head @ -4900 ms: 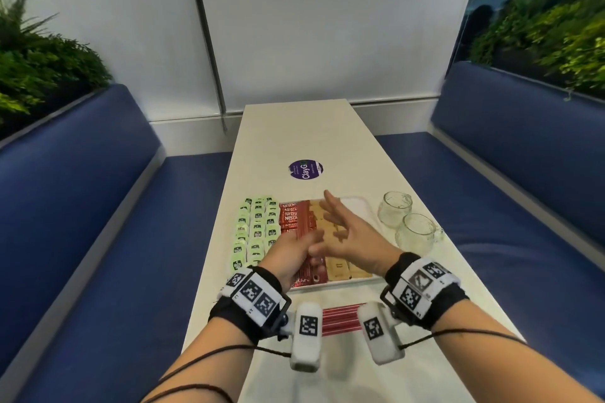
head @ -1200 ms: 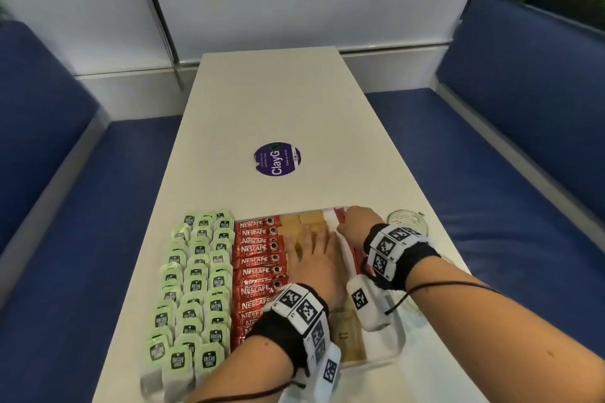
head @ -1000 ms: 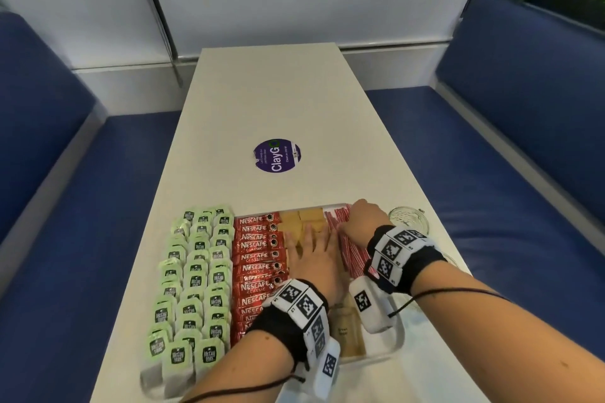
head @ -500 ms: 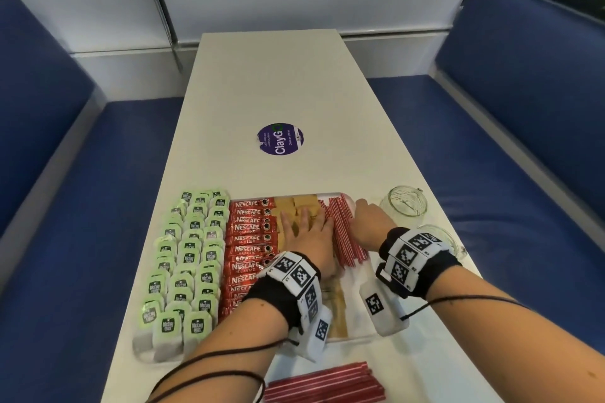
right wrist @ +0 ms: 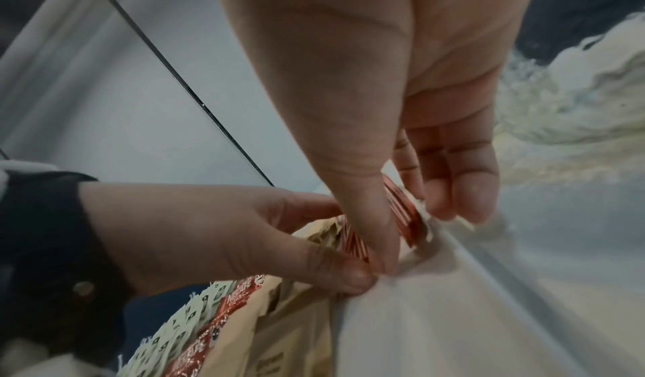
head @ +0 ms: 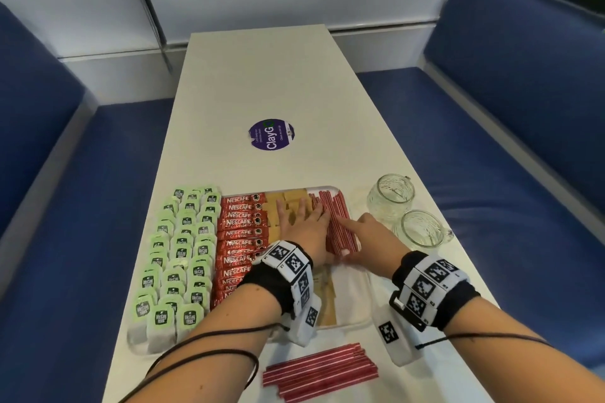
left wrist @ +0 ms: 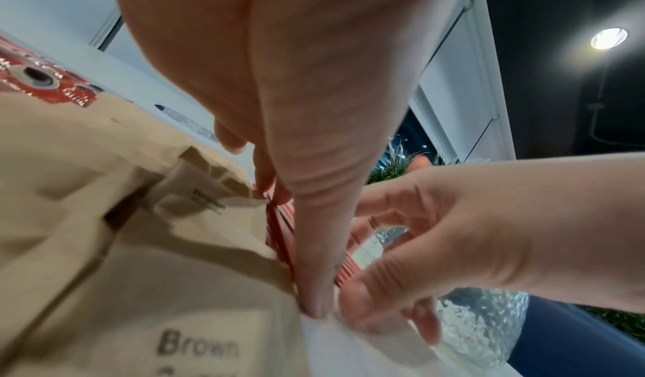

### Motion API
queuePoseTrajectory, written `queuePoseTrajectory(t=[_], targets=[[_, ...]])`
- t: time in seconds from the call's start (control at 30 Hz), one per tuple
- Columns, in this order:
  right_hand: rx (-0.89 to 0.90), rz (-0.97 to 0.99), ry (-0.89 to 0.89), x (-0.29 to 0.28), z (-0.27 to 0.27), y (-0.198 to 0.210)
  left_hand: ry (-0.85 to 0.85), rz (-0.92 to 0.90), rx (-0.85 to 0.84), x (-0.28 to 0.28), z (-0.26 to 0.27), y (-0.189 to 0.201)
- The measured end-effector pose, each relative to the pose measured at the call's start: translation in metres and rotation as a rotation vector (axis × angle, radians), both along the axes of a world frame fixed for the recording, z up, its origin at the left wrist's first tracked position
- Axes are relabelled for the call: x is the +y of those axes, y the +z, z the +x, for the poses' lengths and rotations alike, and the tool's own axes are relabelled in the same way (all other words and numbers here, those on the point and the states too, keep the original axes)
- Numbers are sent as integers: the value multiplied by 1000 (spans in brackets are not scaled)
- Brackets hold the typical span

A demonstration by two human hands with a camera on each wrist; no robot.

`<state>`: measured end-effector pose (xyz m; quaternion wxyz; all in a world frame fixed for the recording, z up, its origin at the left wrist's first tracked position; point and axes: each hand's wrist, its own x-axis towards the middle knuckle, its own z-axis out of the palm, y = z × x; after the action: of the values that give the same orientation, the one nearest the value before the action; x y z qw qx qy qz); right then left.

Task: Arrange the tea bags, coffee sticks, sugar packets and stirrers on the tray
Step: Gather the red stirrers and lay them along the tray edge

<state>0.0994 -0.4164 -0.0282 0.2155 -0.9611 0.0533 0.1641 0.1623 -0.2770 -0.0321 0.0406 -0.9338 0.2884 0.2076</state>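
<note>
A white tray [head: 357,314] holds green tea bags [head: 183,245], red coffee sticks [head: 240,232], brown sugar packets [head: 288,198] and a row of red striped stirrers [head: 339,216] at its right. My left hand [head: 302,226] lies flat on the sugar packets, thumb straight along the stirrers' left side [left wrist: 279,225]. My right hand [head: 347,235] straddles the stirrers' near end [right wrist: 401,209]. Its thumb is at the end, its fingers are on the right side, and its index finger lies on top.
A second bundle of red stirrers [head: 319,370] lies on the table near the front edge. Two glass mugs [head: 391,196] [head: 422,227] stand just right of the tray. A purple sticker [head: 271,134] marks the table's middle. Blue benches flank the table.
My right hand slid from the far end of the stirrers toward me, to their near end. The left hand stayed flat on the sugar packets.
</note>
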Motion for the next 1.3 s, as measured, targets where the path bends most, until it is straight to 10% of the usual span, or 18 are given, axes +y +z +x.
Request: queuePoseTrajectory(t=[1.3], targets=[[-75, 139, -62, -5, 1, -8, 42, -2, -18, -9, 7, 6]])
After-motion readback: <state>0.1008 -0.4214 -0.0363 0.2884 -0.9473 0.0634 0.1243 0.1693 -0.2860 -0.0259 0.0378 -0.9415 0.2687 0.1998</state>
